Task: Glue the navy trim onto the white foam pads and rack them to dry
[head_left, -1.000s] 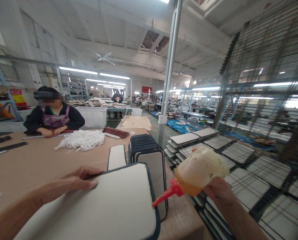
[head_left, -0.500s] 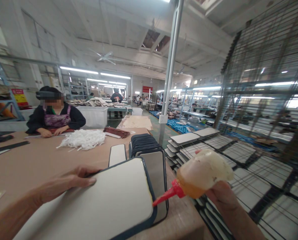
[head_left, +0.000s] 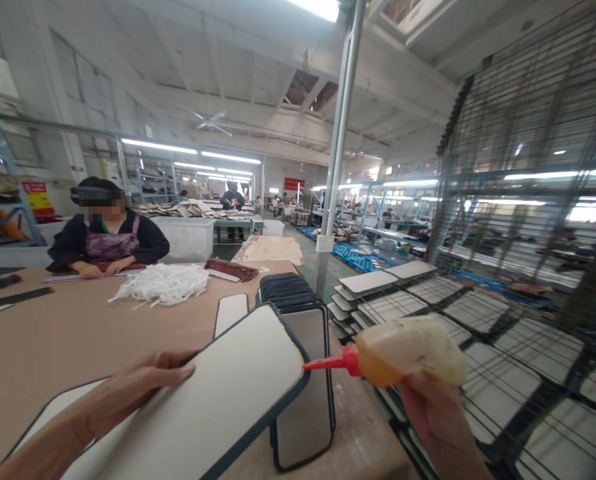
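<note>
The person's left hand (head_left: 138, 390) reached in from the lower left, forearm slanting upward, and pinched the long edge of a pale rounded-corner panel (head_left: 223, 390) trimmed in dark navy. Its thumb pressed flat on the panel's pale face, pointing away from the wrist; the fingertips were hidden behind the edge. The panel was held at a slant over the brown-covered table (head_left: 93, 333), its far end angled up and to the right.

The right hand (head_left: 435, 400) came from the lower right with the forearm rising steeply, and gripped a cloudy plastic squeeze bottle (head_left: 413, 347) from below, though most of its fingers were out of sight. The bottle lay almost level, amber liquid inside, and its red nozzle (head_left: 328, 362) pointed left, the tip at the panel's right-hand corner. A thin yellowish line ran along the short edge there.

Just beyond the panel stood a row of similar dark-edged panels (head_left: 291, 293). Farther back on the table sat a heap of white strips (head_left: 163, 283), and behind it a co-worker (head_left: 108, 233) in a purple patterned apron. To the right, a wire rack (head_left: 508, 333) bore more pale panels.
</note>
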